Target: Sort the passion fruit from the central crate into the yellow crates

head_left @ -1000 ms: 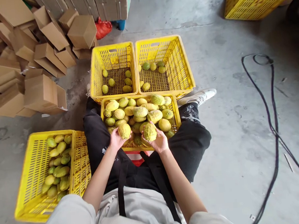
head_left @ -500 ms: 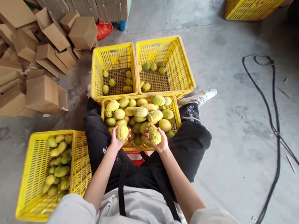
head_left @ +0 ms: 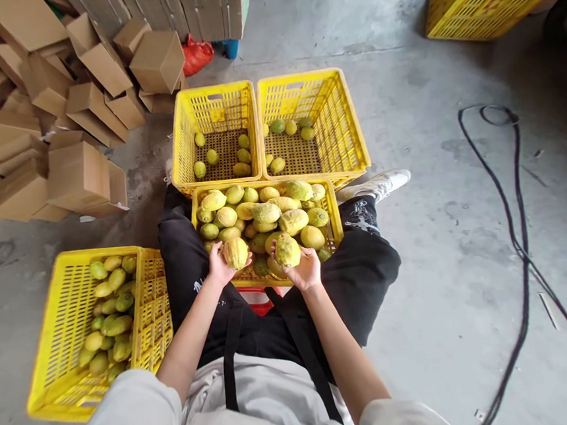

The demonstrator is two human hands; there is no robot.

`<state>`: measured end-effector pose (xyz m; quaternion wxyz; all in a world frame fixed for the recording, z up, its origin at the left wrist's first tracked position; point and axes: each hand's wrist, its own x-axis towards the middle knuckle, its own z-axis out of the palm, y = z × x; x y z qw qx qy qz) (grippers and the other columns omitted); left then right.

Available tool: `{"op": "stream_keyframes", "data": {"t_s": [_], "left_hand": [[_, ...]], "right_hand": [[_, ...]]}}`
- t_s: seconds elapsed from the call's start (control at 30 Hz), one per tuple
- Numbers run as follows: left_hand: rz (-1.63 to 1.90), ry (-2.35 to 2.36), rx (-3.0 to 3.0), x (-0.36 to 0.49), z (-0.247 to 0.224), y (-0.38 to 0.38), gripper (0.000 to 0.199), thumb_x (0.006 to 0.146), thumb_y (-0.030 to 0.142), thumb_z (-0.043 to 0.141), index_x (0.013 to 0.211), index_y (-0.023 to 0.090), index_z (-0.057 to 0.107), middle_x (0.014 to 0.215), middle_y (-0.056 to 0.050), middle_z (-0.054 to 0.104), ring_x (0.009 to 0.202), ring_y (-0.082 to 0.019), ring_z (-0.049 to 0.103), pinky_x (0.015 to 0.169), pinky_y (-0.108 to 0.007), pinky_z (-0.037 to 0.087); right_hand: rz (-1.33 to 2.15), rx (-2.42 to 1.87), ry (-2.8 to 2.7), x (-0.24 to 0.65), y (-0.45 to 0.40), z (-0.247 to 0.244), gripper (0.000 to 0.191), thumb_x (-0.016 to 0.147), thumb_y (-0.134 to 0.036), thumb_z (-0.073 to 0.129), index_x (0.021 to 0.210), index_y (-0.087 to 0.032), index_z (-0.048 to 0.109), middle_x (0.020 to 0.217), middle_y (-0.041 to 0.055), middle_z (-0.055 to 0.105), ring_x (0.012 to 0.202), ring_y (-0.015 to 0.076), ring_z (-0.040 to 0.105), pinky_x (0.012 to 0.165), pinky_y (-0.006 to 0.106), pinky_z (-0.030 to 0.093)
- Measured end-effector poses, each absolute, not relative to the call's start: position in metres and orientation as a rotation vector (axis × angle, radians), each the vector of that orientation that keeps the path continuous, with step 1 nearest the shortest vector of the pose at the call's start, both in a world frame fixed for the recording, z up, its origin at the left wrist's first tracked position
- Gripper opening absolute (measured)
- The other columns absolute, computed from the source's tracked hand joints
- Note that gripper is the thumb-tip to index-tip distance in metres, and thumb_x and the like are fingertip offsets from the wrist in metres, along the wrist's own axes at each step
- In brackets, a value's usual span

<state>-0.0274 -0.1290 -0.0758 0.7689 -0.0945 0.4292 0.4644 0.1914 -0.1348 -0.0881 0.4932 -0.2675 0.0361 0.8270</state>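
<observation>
Cupped in my left hand [head_left: 218,267] is a yellow ribbed papaya [head_left: 236,253]. My right hand [head_left: 307,271] has its fingers around a yellow-green papaya [head_left: 287,251], and the two fruits are held a little apart. Both hands are over the near side of a yellow crate [head_left: 334,218] between my legs. Many yellow and green papayas, such as a large pale one [head_left: 294,221], fill that crate. The undersides of the held fruits are hidden by my palms.
Beyond stand a left yellow crate [head_left: 174,146] and a right yellow crate [head_left: 352,124], each with several fruits. Another crate [head_left: 50,332] of papayas sits by my left leg. Cardboard boxes [head_left: 79,174] pile up at left; a black cable [head_left: 523,284] lies on the floor at right.
Both papayas have turned in my hands and show other sides. The left one has shifted slightly right, the right one slightly left and up. The crates look the same.
</observation>
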Motion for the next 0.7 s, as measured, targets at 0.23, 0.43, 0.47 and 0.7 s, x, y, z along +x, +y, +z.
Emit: {"op": "stream_keyframes", "data": {"t_s": [0.23,0.43,0.47,0.7], "left_hand": [[0.988,0.841,-0.172,-0.027,-0.0733,-0.1289,0.037,0.088,0.039,0.045,0.109,0.014,0.06,0.095,-0.014,0.069,0.086,-0.027,0.067,0.064,-0.037,0.054],[0.992,0.886,-0.067,-0.0284,-0.0727,-0.1286,0.04,0.086,0.046,0.047,0.107,0.014,0.061,0.096,-0.013,0.069,0.072,-0.022,0.067,0.046,-0.026,0.049],[0.984,0.909,-0.056,-0.028,-0.0736,-0.1288,0.038,0.086,0.044,0.048,0.107,0.015,0.061,0.094,-0.012,0.069,0.073,-0.023,0.067,0.047,-0.026,0.049],[0.907,0.908,0.015,-0.0245,-0.0765,-0.1295,0.042,0.081,0.04,0.052,0.117,0.018,0.056,0.09,-0.011,0.068,0.065,-0.022,0.067,0.042,-0.025,0.046]], "right_hand": [[2.002,-0.658,0.015,0.1931,-0.1359,-0.087,0.046,0.08,-0.038,0.055,0.124,-0.025,0.05,0.112,0.0081,0.067,0.107,0.0251,0.063,0.081,0.046,0.058],[2.008,-0.677,0.048,0.1944,-0.1348,-0.0923,0.04,0.08,-0.046,0.057,0.115,-0.028,0.054,0.089,0.0051,0.07,0.067,0.0167,0.065,0.045,0.024,0.055],[2.025,-0.681,0.053,0.1941,-0.1343,-0.0926,0.038,0.08,-0.046,0.056,0.113,-0.028,0.055,0.087,0.0051,0.07,0.065,0.0163,0.065,0.044,0.023,0.054],[2.002,-0.718,0.08,0.1925,-0.132,-0.0925,0.03,0.082,-0.039,0.054,0.108,-0.025,0.056,0.096,0.0078,0.071,0.069,0.0182,0.068,0.048,0.025,0.056]]}}
